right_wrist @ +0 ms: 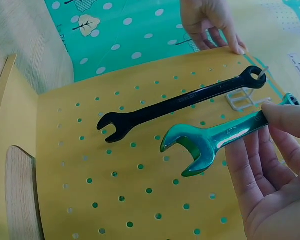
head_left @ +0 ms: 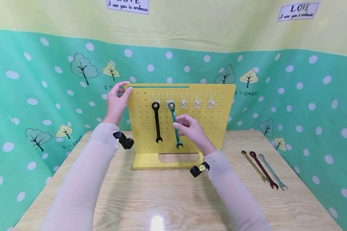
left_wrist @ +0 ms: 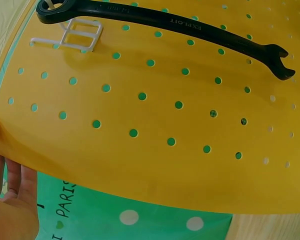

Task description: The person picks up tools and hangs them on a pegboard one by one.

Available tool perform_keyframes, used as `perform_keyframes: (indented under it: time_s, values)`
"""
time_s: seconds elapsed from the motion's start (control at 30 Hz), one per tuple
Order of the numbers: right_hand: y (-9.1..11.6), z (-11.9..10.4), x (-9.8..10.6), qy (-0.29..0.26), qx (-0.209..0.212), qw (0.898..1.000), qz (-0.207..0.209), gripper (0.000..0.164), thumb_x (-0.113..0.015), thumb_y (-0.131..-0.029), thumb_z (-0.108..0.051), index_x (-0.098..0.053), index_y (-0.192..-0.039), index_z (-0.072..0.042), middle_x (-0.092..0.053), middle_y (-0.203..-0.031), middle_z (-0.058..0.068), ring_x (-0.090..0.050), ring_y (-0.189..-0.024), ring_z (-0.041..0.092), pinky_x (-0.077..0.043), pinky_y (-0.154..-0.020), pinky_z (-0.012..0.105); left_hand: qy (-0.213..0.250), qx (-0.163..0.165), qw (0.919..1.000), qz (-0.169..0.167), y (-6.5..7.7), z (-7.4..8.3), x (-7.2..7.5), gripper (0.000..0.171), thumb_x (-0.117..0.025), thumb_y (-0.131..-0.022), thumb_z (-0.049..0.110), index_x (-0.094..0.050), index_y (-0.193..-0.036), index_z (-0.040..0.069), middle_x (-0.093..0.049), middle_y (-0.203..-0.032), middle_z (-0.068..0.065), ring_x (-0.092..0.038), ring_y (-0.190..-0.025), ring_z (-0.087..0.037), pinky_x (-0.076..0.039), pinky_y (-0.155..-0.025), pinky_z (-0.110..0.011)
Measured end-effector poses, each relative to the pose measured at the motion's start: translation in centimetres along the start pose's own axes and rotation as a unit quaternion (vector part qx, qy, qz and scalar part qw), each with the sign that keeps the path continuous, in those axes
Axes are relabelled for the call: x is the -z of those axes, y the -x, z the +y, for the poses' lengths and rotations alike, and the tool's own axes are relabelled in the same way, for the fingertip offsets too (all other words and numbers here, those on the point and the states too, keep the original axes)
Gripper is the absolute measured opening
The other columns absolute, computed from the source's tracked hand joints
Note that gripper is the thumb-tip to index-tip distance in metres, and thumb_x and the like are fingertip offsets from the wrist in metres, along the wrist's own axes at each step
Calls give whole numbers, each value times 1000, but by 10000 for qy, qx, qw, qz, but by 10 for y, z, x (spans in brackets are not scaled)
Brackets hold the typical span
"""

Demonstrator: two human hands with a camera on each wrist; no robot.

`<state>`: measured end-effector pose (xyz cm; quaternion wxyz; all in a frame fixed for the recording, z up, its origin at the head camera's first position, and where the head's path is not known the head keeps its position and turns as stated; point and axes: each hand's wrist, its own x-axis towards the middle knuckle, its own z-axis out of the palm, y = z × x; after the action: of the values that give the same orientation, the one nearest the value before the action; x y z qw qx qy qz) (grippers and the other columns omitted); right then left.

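Note:
A yellow pegboard (head_left: 141, 128) stands upright on the table with a row of white wire hooks (head_left: 183, 101) near its top. My left hand (head_left: 117, 101) grips the board's upper left corner, thumb in front and fingers behind. By its ring end, a black combination wrench (head_left: 157, 123) hangs from the leftmost hook. Between thumb and fingers, my right hand (head_left: 191, 130) pinches a teal combination wrench (right_wrist: 205, 145) by the shaft. The teal wrench's ring end is up at the second hook in the head view; whether it is on the hook I cannot tell.
On the table's right side lie three more wrenches: an olive-gold one (head_left: 254, 166), a dark red one (head_left: 263, 169) and a silvery-green one (head_left: 273, 171). The board's flat base (head_left: 146, 161) rests on the wooden table (head_left: 167, 192). Patterned cloth (head_left: 173, 61) hangs behind and along both sides.

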<state>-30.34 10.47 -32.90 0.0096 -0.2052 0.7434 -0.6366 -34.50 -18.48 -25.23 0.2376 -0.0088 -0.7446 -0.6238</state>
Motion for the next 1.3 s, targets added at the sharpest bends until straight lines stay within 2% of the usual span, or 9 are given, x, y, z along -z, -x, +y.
perform_keyframes:
  time_s: [0.13, 0.4, 0.77, 1.1, 1.3]
  values:
    - [-3, 4, -1, -10, -77, 10000, -18, 29, -69, -98, -23, -61, -121, -8, -64, -111, 16, -60, -99, 24, -57, -85, 44, 9, 29, 10000, -12, 1, 1, 1, 37, -65, -97, 40, -63, -132, 29, -57, -118, -2, -57, -102, -17, -51, -89, -34]
    - [-13, 11, -4, -121, -234, 9996, 71, 30, -70, -97, -26, -61, -120, -8, -64, -111, 11, -60, -102, 24, -57, -86, 37, 19, -23, 10000, -16, 1, 1, 0, 37, -65, -97, 40, -63, -132, 28, -57, -117, -2, -57, -100, -16, -51, -84, -32]
    - [-28, 15, -6, -21, -493, 9987, 94, 30, -69, -98, -28, -62, -117, -6, -63, -115, 9, -60, -107, 24, -55, -91, 37, -14, -8, 10000, -43, 0, 1, 1, 37, -64, -97, 41, -63, -132, 28, -56, -118, -2, -56, -101, -17, -51, -86, -34]
    - [-27, 14, -7, -130, -529, 9985, 43, 31, -68, -99, -24, -59, -121, -5, -63, -113, 10, -61, -105, 24, -54, -92, 38, -58, -5, 10000, 8, -1, -1, 1, 37, -65, -96, 41, -63, -131, 29, -57, -118, -2, -56, -100, -16, -51, -84, -32]
    - [-25, 14, -6, -156, -461, 9988, -89, 36, -67, -99, -26, -55, -126, -5, -62, -117, 11, -61, -107, 26, -53, -95, 40, -54, 2, 10000, 14, -1, -1, 0, 37, -65, -96, 41, -63, -131, 29, -57, -118, -2, -57, -100, -16, -51, -84, -33]
